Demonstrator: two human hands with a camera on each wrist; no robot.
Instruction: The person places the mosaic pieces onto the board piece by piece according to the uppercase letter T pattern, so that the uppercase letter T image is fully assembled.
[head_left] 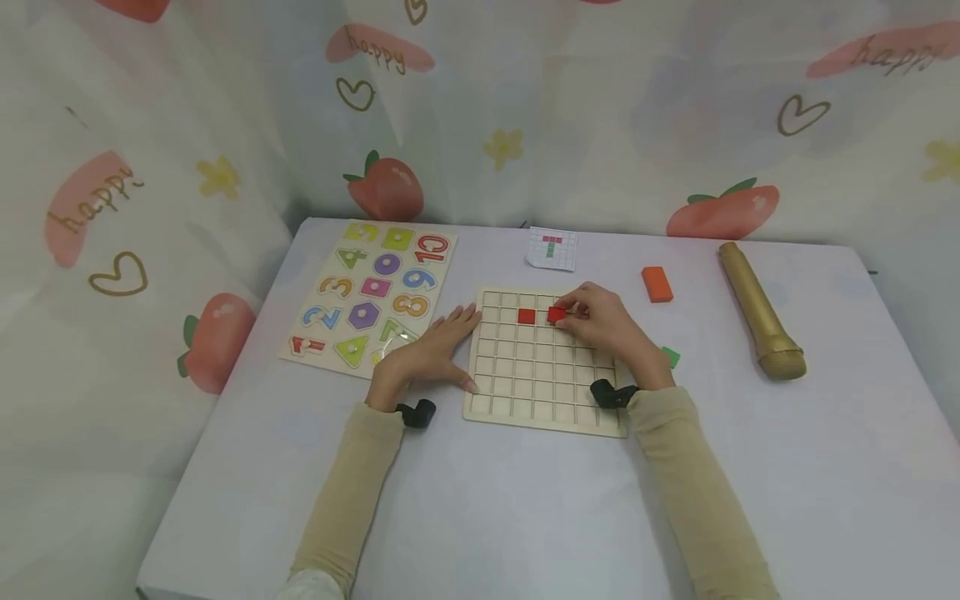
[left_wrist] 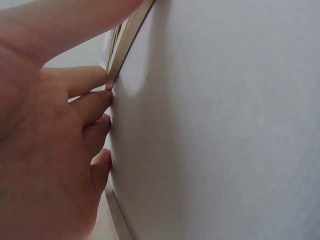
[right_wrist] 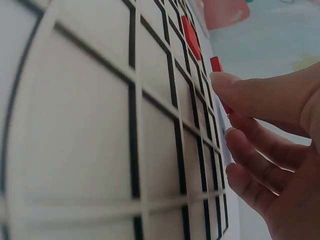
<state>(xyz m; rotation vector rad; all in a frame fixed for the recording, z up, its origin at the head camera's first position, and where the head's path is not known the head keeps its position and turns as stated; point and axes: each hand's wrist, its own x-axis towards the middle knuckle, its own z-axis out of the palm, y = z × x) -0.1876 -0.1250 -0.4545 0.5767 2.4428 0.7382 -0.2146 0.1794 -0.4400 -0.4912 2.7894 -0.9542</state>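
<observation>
Red tile (head_left: 556,314) is sitting at the tips of the right hand (head_left: 600,321), which is pinching it between thumb and finger.

From the left, the puzzle (head_left: 330,358) is lying on the table (head_left: 555,500), left of the left hand (head_left: 427,352) and beyond it. That hand is holding nothing: its relaxed fingers are stretching forward and touching the left edge of the board (head_left: 525,388), its thumb spreading toward the near corner.

Rightward, the other tile (head_left: 527,317) is lying on the board, well right of the left fingertips and just left of the right ones. The card (head_left: 551,252) is lying past the board, beyond the right hand and leftward.

What seems to be mattering is the gap: the red tile is hanging to the right of the other tile, a narrow strip of bare board showing between them. Both are appearing to share one row, but which cell the pinched one is covering I cannot tell. From above it is looking square, offering no clear long axis; the right wrist view is showing it nearly edge-on, seemingly raised off the board. The right hand is plainly being the nearer one.

Farther right, the block (head_left: 657,284) is lying beyond the right hand, the green tile (head_left: 671,357) is peeking out beside its wrist, and the stick (head_left: 759,317) is lying well apart from it.
</observation>
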